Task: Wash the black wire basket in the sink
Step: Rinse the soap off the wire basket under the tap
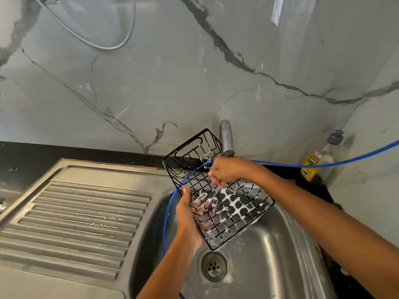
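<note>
The black rectangular wire basket (218, 188), its grid streaked with white suds, is held tilted above the stainless steel sink bowl (274, 251), long axis running from the upper left, near the grey metal tap (227, 138), down toward the round drain (214, 266). The left hand (190, 216) grips its left edge, fingers curled underneath. The right hand (226, 171), curled, rubs the mesh from above, nearer the tap end.

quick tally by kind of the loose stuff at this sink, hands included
hands: 2 (left hand, right hand)
black wire basket: 1
blue hose: 1
bottle: 1
total: 5
</note>
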`<action>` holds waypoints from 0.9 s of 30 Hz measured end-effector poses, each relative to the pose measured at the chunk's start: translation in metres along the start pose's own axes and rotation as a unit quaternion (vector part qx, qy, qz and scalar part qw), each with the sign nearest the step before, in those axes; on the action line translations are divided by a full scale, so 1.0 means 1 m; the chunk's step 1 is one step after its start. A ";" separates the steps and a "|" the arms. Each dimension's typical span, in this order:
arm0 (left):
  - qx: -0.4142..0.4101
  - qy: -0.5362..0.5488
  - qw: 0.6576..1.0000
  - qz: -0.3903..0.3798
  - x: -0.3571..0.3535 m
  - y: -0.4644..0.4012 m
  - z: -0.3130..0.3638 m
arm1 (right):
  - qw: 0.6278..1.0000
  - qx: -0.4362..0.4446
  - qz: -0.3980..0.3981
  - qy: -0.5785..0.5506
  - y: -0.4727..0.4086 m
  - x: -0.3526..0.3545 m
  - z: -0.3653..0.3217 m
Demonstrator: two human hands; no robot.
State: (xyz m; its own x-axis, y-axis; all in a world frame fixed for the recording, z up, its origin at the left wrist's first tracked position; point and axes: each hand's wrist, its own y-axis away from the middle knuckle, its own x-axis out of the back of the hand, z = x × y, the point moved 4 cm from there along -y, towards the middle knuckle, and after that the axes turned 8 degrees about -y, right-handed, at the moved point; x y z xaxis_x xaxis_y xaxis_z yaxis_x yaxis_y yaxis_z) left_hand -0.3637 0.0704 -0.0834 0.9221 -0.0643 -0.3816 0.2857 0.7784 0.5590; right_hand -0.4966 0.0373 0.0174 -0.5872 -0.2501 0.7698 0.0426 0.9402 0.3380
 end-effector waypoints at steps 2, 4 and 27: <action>0.008 0.022 1.000 -0.016 -0.003 -0.003 -0.003 | 1.000 -0.007 0.002 0.017 0.002 -0.001 0.001; 0.024 0.041 0.999 -0.024 -0.002 -0.010 -0.012 | 0.999 -0.016 -0.008 0.028 0.001 -0.003 0.001; 0.073 0.120 0.982 -0.123 -0.016 -0.030 -0.046 | 1.000 -0.006 0.000 -0.013 0.002 -0.003 0.005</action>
State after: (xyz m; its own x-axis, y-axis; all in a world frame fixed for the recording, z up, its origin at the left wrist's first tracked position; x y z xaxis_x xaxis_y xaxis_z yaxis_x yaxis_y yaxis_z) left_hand -0.3991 0.0768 -0.1278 0.7370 -0.0762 -0.6716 0.5430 0.6583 0.5212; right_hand -0.4987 0.0407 0.0130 -0.6083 -0.2435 0.7555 0.0521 0.9375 0.3440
